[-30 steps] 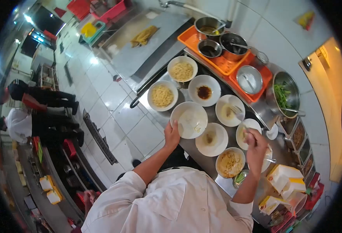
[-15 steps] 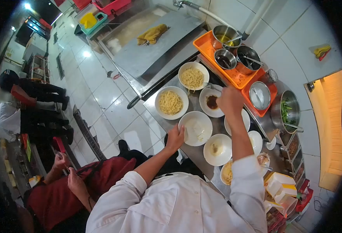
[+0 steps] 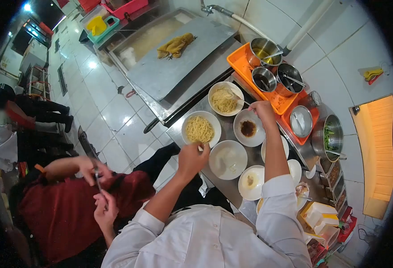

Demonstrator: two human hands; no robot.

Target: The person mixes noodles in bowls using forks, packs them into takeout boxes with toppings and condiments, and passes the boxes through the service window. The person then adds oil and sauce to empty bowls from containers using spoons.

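My right hand is closed around the handle of a fork, whose head reaches into the far bowl of noodles. Below that hand stands a white bowl with dark sauce. At the near rim of another bowl of yellow noodles is my left hand, fingers loosely curled and thumb apart; whether it touches the rim is unclear. Just right of it sits a white bowl with a few scraps inside. A bowl with a pale paste is nearer to me.
An orange tray carries metal pots of liquid with ladles. A metal pot of greens stands at the right. A metal sheet with a yellow cloth covers part of a vat. Close on my left is a person in red.
My left hand has left the rim of the scrap-holding bowl and moved up to the noodle bowl. The fork has shifted over into the far noodles. The person in red has raised their hands.
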